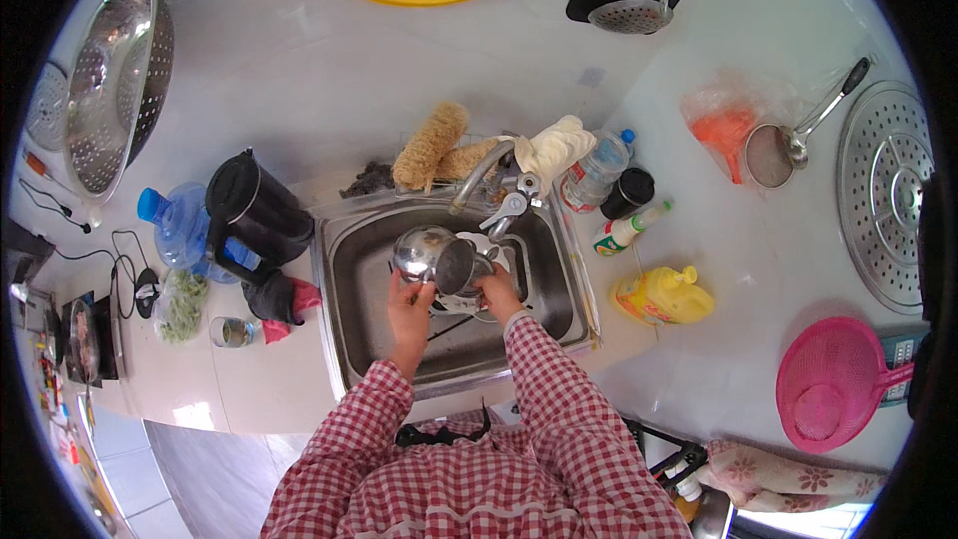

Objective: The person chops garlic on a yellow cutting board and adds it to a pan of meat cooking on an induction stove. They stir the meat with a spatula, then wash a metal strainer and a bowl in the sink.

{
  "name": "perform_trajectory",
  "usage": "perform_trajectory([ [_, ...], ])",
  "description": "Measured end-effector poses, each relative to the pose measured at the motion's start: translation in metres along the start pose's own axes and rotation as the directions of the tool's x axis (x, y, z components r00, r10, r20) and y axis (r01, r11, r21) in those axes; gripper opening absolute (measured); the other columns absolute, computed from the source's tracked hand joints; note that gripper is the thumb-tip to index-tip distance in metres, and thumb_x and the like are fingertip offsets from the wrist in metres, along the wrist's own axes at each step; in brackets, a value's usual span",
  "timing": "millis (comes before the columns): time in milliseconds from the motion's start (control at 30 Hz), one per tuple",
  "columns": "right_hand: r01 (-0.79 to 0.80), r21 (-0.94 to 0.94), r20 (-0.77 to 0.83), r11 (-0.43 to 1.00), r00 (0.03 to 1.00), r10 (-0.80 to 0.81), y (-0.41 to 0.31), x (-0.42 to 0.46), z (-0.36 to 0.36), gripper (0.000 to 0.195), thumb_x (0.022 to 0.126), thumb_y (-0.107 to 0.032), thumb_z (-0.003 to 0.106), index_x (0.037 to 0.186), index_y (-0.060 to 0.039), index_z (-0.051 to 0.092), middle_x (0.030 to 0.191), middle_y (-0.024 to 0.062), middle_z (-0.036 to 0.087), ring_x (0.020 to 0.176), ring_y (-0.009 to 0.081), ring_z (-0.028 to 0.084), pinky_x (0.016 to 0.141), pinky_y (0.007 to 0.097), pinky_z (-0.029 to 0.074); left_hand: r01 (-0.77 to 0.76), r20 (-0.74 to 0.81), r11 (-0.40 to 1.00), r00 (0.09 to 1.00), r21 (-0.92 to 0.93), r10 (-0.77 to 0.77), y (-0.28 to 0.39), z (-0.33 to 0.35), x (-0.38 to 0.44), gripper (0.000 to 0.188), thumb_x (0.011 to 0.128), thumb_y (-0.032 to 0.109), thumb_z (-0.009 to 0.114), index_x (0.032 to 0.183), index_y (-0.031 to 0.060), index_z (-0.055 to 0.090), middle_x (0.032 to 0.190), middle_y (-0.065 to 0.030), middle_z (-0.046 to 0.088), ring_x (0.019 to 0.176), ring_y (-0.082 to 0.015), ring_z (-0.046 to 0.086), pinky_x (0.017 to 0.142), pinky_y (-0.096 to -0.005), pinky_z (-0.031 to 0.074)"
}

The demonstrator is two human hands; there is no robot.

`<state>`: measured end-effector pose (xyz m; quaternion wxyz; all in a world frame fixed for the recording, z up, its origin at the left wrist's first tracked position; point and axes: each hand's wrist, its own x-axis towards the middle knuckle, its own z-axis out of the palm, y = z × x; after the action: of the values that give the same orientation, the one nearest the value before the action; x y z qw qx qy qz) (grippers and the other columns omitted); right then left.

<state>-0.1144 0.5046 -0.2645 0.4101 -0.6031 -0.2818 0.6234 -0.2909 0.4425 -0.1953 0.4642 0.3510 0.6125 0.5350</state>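
Over a stainless steel sink (359,329), my left hand (410,314) holds the underside of a shiny rounded metal vessel (420,248). My right hand (500,290) grips a grey metal cup-like vessel (455,268) at its right side, with the two vessels close together; whether they are joined cannot be told. Behind them in the basin lies white dishware (503,253), partly hidden. The faucet (512,206) stands at the sink's back edge, above and to the right of the vessels.
Loofahs (432,144) sit in a wire rack behind the sink. At left stand a black kettle (258,206), a blue-capped plastic jug (174,228) and a glass (232,332). At right are a yellow detergent bottle (662,296), a smaller bottle (629,230) and a black-lidded container (629,193).
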Motion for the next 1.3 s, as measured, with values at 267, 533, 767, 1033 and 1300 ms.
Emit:
perform_trajectory([
  [267, -0.166, 0.209, -0.001, 0.964, 0.985, 0.170, -0.015, 0.008, 0.014, 0.022, 0.084, 0.001, 0.052, 0.106, 0.0006, 0.054, 0.093, 0.0114, 0.061, 0.066, 0.0227, 0.058, 0.056, 0.0351, 0.048, -0.342, 0.045, 0.906, 0.939, 0.251, 0.342, 0.030, 0.022, -0.010, 0.020, 0.077, 0.009, 0.072, 0.088, -0.0071, 0.066, 0.145, -0.0158, 0.033, 0.093, -0.0201, 0.061, 0.075, -0.0304, 0.049],
  [533, -0.232, 0.070, -0.114, 0.970, 0.964, 0.239, -0.014, 0.016, 0.009, 0.029, 0.080, -0.002, 0.063, 0.107, 0.0040, 0.053, 0.098, 0.0151, 0.062, 0.079, 0.0273, 0.063, 0.060, 0.0425, 0.052, -0.364, -0.012, 0.890, 0.924, 0.272, 0.382, 0.043, 0.020, -0.007, 0.020, 0.079, 0.010, 0.070, 0.089, -0.0077, 0.067, 0.147, -0.0180, 0.027, 0.096, -0.0253, 0.061, 0.080, -0.0313, 0.048],
  [767, -0.022, 0.310, 0.035, 0.950, 0.999, 0.012, -0.008, 0.000, -0.002, 0.031, 0.078, -0.006, 0.069, 0.104, 0.0040, 0.056, 0.090, 0.0139, 0.063, 0.077, 0.0256, 0.063, 0.061, 0.0374, 0.051, -0.030, -0.078, 0.987, 0.997, -0.156, 0.018, 0.012, -0.002, 0.015, 0.025, 0.086, 0.011, 0.064, 0.094, -0.0121, 0.062, 0.151, -0.0105, 0.016, 0.101, -0.0181, 0.059, 0.078, -0.0286, 0.052],
  [1033, -0.155, 0.291, 0.019, 0.944, 0.987, 0.157, -0.012, -0.003, 0.019, 0.023, 0.084, 0.003, 0.049, 0.104, -0.0019, 0.057, 0.087, 0.0088, 0.062, 0.068, 0.0211, 0.061, 0.054, 0.0327, 0.047, -0.322, 0.123, 0.894, 0.947, 0.311, 0.298, 0.031, 0.012, -0.014, 0.018, 0.074, 0.010, 0.073, 0.083, -0.0047, 0.067, 0.146, -0.0176, 0.030, 0.129, -0.0332, 0.040, 0.097, -0.0338, 0.040],
  [1300, -0.187, 0.135, -0.022, 0.973, 0.981, 0.192, -0.016, 0.004, 0.015, 0.029, 0.080, -0.007, 0.063, 0.108, -0.0015, 0.056, 0.090, 0.0114, 0.063, 0.071, 0.0247, 0.060, 0.054, 0.0377, 0.047, -0.271, -0.020, 0.924, 0.958, 0.270, 0.286, 0.036, 0.013, -0.002, 0.021, 0.079, 0.010, 0.070, 0.089, -0.0078, 0.066, 0.149, -0.0174, 0.025, 0.122, -0.0263, 0.047, 0.093, -0.0325, 0.042],
])
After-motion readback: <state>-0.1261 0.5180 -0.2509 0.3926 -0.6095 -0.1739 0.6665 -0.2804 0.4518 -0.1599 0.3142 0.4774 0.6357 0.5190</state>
